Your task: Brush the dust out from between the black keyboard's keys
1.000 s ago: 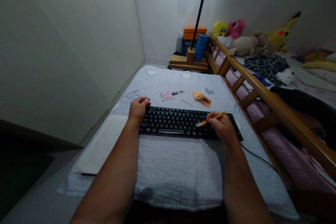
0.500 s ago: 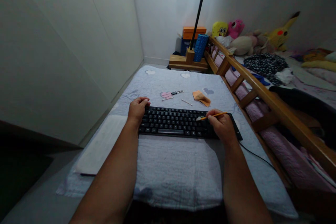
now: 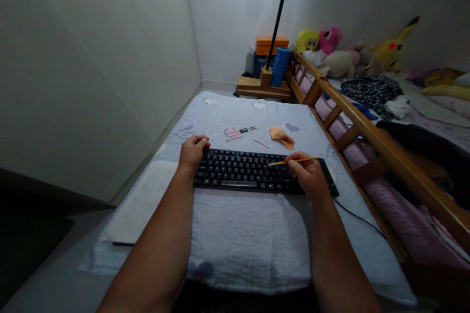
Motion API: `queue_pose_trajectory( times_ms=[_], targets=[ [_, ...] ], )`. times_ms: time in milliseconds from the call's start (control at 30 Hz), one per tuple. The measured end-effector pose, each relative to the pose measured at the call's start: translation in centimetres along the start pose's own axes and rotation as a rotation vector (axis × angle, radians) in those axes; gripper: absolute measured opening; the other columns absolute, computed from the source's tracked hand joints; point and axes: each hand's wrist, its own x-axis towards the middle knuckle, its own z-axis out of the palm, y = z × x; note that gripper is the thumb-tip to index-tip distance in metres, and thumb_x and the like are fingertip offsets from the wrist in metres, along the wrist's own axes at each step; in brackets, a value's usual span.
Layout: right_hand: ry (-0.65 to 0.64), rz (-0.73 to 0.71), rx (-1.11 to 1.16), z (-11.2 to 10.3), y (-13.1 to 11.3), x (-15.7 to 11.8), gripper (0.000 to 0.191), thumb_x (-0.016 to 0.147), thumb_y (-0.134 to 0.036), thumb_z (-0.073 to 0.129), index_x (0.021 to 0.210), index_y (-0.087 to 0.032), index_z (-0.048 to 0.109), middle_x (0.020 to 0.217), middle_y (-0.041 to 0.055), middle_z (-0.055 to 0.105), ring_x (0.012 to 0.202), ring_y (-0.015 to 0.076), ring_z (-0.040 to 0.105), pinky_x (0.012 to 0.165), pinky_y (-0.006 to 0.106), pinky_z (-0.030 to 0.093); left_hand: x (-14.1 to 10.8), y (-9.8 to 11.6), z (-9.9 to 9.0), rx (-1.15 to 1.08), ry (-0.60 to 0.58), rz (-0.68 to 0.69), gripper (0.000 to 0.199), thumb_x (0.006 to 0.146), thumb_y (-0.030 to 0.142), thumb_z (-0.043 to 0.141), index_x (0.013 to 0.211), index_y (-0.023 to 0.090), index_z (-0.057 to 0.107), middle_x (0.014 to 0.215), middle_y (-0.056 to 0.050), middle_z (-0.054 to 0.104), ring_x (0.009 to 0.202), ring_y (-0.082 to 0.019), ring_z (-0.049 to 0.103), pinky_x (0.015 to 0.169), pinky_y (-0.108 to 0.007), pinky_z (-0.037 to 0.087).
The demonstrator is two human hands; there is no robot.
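A black keyboard (image 3: 238, 171) lies across the cloth-covered table (image 3: 249, 234). At its upper left corner, my left hand (image 3: 192, 154) is closed with fingers curled on the keyboard's edge. My right hand (image 3: 306, 171), over the keyboard's right part, pinches a thin brush (image 3: 301, 160) with an orange handle. The brush's pale bristles are over the keys right of the middle. Behind the keyboard lie an orange cloth (image 3: 281, 137), a cotton swab (image 3: 261, 143), another swab (image 3: 234, 138) and a small dark-handled tool (image 3: 247, 129).
A white sheet-like item (image 3: 143, 205) lies at the table's left. A wooden bed rail (image 3: 341, 107) runs along the right, with plush toys beyond. The keyboard's cable (image 3: 360, 217) trails right. A black pole (image 3: 279, 14) on a wooden base stands behind the table.
My right hand has shifted slightly left, and the brush tip has moved left and a little up over the keys. My left hand has stayed in place.
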Motion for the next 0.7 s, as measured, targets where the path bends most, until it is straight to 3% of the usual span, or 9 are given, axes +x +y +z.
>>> queue_pose_trajectory(
  times_ms=[167, 300, 400, 700],
  targets=[
    [-0.078, 0.028, -0.032, 0.5, -0.2, 0.0, 0.017, 0.072, -0.036, 0.06, 0.072, -0.02, 0.067, 0.059, -0.0012, 0.056, 0.058, 0.0157, 0.05, 0.055, 0.027, 0.037, 0.1, 0.0, 0.0, -0.013, 0.002, 0.003, 0.02, 0.062, 0.032, 0.068, 0.076, 0.018, 0.068, 0.065, -0.001, 0.066, 0.065, -0.017, 0.06, 0.069, -0.029, 0.047],
    [-0.069, 0.063, -0.015, -0.1, -0.1, -0.1, 0.014, 0.067, -0.032, 0.055, 0.062, -0.021, 0.062, 0.051, -0.0033, 0.045, 0.051, 0.0131, 0.04, 0.05, 0.027, 0.029, 0.1, -0.1, 0.0, -0.018, -0.004, -0.003, 0.023, 0.061, 0.033, 0.068, 0.077, 0.018, 0.069, 0.064, -0.001, 0.065, 0.065, -0.016, 0.058, 0.069, -0.029, 0.045],
    [-0.066, 0.063, 0.036, -0.2, 0.0, -0.2, 0.014, 0.067, -0.032, 0.055, 0.063, -0.02, 0.062, 0.051, -0.0028, 0.046, 0.05, 0.0134, 0.04, 0.05, 0.027, 0.029, 0.1, -0.1, 0.0, -0.014, -0.004, -0.007, 0.023, 0.061, 0.034, 0.068, 0.078, 0.018, 0.068, 0.065, -0.001, 0.065, 0.064, -0.016, 0.057, 0.068, -0.029, 0.045],
    [-0.235, 0.045, 0.144, 2.5, -0.7, -0.9, 0.018, 0.077, -0.035, 0.061, 0.086, -0.021, 0.068, 0.066, -0.0018, 0.058, 0.059, 0.0153, 0.051, 0.057, 0.028, 0.04, 0.2, -0.4, -0.1, -0.001, -0.013, 0.011, 0.024, 0.061, 0.036, 0.068, 0.078, 0.018, 0.069, 0.067, -0.001, 0.066, 0.065, -0.016, 0.057, 0.068, -0.029, 0.045]
  ],
)
